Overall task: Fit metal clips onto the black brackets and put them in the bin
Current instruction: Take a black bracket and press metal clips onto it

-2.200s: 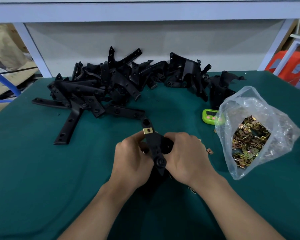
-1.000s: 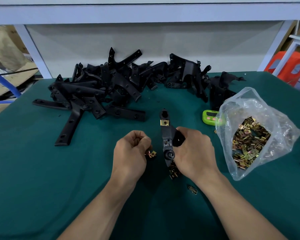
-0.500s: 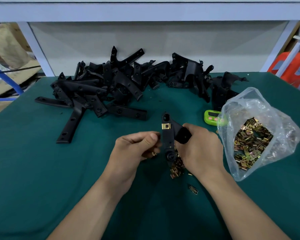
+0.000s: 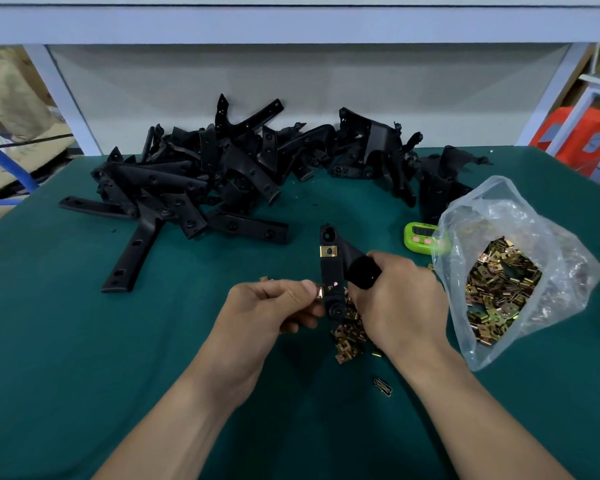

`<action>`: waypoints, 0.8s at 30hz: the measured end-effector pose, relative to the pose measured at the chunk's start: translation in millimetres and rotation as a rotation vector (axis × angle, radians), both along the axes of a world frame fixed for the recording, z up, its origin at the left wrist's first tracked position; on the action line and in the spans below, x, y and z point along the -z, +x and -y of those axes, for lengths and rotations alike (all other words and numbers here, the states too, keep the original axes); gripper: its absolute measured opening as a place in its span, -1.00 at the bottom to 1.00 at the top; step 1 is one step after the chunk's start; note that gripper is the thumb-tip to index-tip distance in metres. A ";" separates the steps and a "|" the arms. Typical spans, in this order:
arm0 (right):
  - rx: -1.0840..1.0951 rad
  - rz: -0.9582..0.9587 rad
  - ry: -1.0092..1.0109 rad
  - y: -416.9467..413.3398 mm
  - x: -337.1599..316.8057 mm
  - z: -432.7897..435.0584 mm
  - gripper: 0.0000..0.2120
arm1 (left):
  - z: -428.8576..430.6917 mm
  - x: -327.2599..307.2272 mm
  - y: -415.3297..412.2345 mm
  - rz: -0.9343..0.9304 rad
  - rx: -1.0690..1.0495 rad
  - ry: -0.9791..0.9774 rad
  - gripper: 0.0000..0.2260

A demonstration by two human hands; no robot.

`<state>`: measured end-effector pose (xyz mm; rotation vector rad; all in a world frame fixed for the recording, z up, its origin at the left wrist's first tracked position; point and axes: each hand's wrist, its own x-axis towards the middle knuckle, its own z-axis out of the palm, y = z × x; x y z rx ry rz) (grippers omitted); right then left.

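Black plastic bracket [image 4: 330,271], long and flat with a stubby side arm, is up off the green table cover [image 4: 84,341] at centre. The right hand [image 4: 395,306] has its fingers curled round that side arm. One brass-coloured square metal clip [image 4: 328,251] is already seated near the far end. The left hand [image 4: 267,313] pinches a second brass clip [image 4: 320,292] between thumb and forefinger, right against the bracket's left edge.

Here's the danger: the push comes from the left, so the bracket could twist in that one-handed hold. I'd say the clip could then go on skewed, with its hole off the bracket's hole. It could also pop out of the pinch and drop into the loose clips below.

The count:
- one bracket in hand
- one clip fitted, one in the pinch
- one clear plastic bag of clips [image 4: 499,271] on the right
- one lime-green timer [image 4: 420,237] beside it
- a small heap of loose clips [image 4: 349,337] under the hands, too jumbled to count
- a far pile of black brackets [image 4: 205,178], too tangled to count
- no bin in view
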<state>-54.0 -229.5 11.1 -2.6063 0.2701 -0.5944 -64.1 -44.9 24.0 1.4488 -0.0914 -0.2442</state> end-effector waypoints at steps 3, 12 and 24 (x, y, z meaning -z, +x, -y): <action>-0.001 -0.015 -0.001 -0.2 0.4 -2.2 -0.73 | 3.3 -0.5 -1.2 0.026 -0.068 -0.003 -0.68; 0.051 -0.040 -0.153 -3.5 -4.2 -9.6 -0.72 | 9.2 1.4 -6.9 0.127 -0.150 0.175 -0.80; 0.010 -0.107 -0.020 -2.4 -4.1 -7.8 -0.73 | 9.0 3.2 -4.1 0.090 -0.011 0.054 -0.72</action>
